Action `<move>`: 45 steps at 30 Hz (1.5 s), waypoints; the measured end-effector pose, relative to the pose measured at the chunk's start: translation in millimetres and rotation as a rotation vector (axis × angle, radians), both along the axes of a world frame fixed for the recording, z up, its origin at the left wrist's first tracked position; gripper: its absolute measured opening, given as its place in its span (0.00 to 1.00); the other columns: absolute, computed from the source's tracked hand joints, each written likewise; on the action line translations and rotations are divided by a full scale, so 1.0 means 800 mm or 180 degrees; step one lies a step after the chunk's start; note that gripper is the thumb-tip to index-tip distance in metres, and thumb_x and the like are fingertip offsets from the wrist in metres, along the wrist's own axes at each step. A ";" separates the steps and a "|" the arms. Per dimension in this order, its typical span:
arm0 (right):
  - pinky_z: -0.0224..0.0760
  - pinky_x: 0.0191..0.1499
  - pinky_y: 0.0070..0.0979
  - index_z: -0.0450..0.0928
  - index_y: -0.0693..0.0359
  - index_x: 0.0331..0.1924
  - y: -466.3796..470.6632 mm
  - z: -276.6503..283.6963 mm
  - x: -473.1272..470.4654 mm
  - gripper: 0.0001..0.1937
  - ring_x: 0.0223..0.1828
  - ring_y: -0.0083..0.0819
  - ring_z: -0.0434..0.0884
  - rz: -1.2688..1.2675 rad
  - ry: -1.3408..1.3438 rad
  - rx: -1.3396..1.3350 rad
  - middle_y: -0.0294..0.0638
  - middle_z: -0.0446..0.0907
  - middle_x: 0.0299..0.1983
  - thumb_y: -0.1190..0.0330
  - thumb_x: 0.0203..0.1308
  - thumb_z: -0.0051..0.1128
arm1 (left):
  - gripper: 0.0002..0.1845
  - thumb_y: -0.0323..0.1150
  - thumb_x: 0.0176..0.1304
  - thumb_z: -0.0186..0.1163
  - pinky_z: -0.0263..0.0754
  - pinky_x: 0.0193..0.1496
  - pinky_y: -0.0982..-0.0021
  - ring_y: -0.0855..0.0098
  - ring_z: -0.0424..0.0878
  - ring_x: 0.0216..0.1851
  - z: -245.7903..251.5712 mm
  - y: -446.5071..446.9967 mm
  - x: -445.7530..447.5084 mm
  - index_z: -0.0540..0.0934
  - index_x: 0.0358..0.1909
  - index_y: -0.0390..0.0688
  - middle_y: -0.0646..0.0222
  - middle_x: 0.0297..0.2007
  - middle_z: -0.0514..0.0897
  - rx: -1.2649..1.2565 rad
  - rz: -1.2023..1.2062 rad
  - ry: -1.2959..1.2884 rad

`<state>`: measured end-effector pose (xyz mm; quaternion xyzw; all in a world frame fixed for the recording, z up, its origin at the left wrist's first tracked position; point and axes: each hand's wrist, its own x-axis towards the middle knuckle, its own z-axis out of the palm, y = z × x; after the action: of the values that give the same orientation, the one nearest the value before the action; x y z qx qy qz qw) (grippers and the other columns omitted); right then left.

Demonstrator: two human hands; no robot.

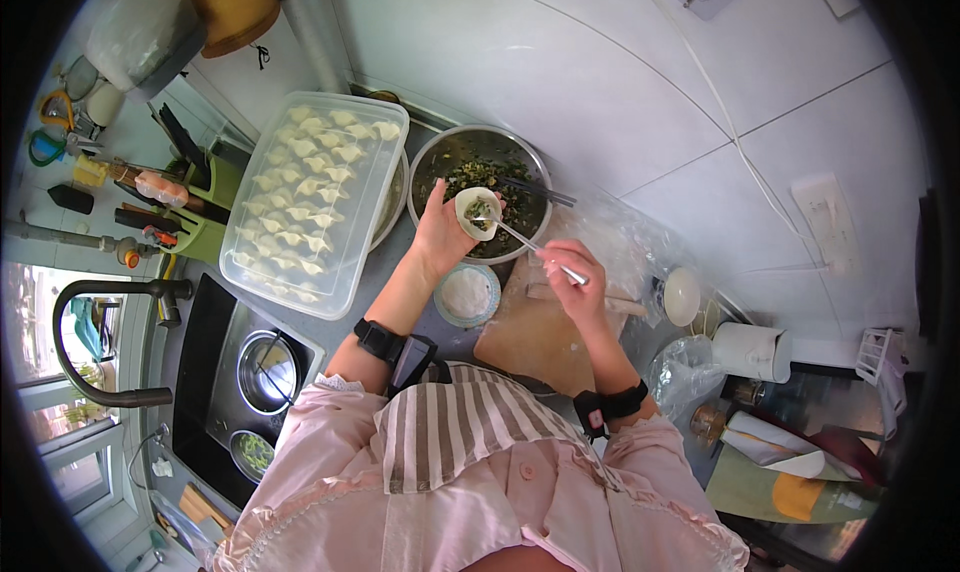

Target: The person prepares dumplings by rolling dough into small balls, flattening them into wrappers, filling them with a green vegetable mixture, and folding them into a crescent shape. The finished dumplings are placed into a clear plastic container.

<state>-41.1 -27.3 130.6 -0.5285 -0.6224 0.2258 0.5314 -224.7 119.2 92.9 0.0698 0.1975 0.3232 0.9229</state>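
Observation:
My left hand [444, 227] cups a round dough wrapper [466, 199] with a little chopped green filling [478, 212] in its middle. In my right hand [576, 278] is a metal spoon [523, 240], its tip resting on that filling. Both are over the near side of a steel mixing bowl [419, 174], which holds more chopped filling [480, 173] and a pair of dark chopsticks [559, 194] leaning on its rim. Below the bowl stands a small dish of white flour [465, 293]. A wooden board [536, 347] lies under my right forearm, with a rolling pin [626, 304] across its far part.
Left of the bowl, a translucent plastic box [360, 264] shows rows of folded dumplings. Further left are the sink [217, 332], a dark faucet [112, 399] and a green knife holder [202, 246]. Clear plastic sheeting [600, 231] and a paper roll [750, 351] lie to the right.

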 end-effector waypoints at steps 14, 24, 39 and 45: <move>0.75 0.37 0.26 0.79 0.70 0.48 -0.020 0.029 0.000 0.10 0.34 0.28 0.79 -0.0538 0.0847 0.0365 0.50 0.81 0.42 0.78 0.65 0.52 | 0.23 0.35 0.77 0.36 0.74 0.63 0.60 0.53 0.77 0.58 -0.024 -0.012 -0.055 0.64 0.61 0.24 0.42 0.57 0.75 -0.0164 0.0867 0.0974; 0.75 0.40 0.23 0.82 0.65 0.42 0.011 -0.041 -0.001 0.06 0.38 0.27 0.83 -0.0531 -0.0387 -0.0243 0.42 0.84 0.38 0.75 0.63 0.58 | 0.20 0.37 0.75 0.42 0.75 0.59 0.61 0.60 0.78 0.56 -0.023 -0.034 -0.080 0.68 0.60 0.32 0.56 0.56 0.77 -0.0335 0.0847 0.1218; 0.67 0.33 0.23 0.72 0.59 0.39 0.023 -0.038 0.052 0.04 0.32 0.27 0.73 0.0602 0.3553 -0.0699 0.46 0.78 0.39 0.72 0.61 0.50 | 0.30 0.13 0.57 0.53 0.67 0.67 0.67 0.65 0.75 0.61 0.033 -0.038 -0.064 0.66 0.65 0.32 0.58 0.59 0.77 0.0711 -0.0732 0.0273; 0.68 0.30 0.20 0.71 0.57 0.36 0.034 -0.044 0.051 0.06 0.30 0.26 0.74 0.0608 0.3413 -0.0897 0.43 0.76 0.34 0.69 0.57 0.55 | 0.30 0.15 0.55 0.56 0.70 0.63 0.70 0.68 0.78 0.58 0.045 -0.037 -0.067 0.69 0.64 0.32 0.60 0.56 0.79 0.0861 -0.1201 0.0189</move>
<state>0.1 0.0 95.5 -0.3469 -0.2741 0.5909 0.6748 -278.2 90.0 129.3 0.2380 0.1629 0.1662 0.9430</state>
